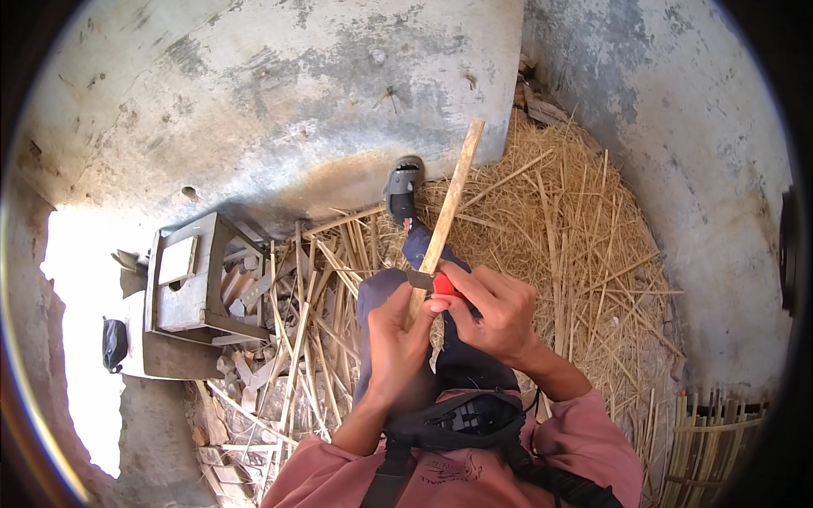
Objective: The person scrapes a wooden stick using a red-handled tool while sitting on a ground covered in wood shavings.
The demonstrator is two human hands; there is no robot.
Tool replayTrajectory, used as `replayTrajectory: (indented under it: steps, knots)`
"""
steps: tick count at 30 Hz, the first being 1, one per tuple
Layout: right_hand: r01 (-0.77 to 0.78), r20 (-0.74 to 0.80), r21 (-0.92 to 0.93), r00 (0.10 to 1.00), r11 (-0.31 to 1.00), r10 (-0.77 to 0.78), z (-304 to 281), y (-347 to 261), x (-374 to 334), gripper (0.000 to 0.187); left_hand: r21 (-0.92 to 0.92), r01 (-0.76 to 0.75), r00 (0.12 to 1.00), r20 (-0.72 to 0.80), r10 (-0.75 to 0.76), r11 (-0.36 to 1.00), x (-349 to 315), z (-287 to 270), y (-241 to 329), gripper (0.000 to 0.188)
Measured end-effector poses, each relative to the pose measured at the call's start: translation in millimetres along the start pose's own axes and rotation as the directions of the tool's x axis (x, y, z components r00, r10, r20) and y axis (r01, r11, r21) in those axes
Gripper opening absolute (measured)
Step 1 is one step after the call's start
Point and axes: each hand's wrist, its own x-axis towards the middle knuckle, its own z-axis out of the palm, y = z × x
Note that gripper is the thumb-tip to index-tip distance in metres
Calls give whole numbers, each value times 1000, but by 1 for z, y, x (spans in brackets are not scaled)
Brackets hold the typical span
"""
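Two hands work one bamboo strip [449, 203]: left hand [394, 339] fingers wrapped round its lower end, right hand [500, 313] gripping a red-handled knife [432, 282] against it. Many shavings [550, 229] cover the floor; most of the strip looks uncut.

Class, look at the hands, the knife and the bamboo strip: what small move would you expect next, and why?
Probably a short push of the knife away from the body, up the bamboo strip. The right hand grips its red handle with the blade set against the strip, the left hand steadies the strip below, and shavings lie all around.
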Motion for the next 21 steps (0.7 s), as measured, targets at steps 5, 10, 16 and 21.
replayTrajectory:
  steps: [5,10,16,21]
  knots:
    - [-23,-36,147,999,989,29,10,4,1,38,-55,-30,999,28,32,998,3,-6,6,35]
    - [31,58,151,997,988,-41,6,14,-6,40,-165,19,991,132,3,986,8,-13,9,47]
    - [89,84,116,992,989,-99,2,16,0,42,18,-125,979,166,120,992,9,-16,-3,54]
    - [99,107,32,989,995,-102,-3,8,4,42,146,-86,994,79,75,986,3,-11,3,41]
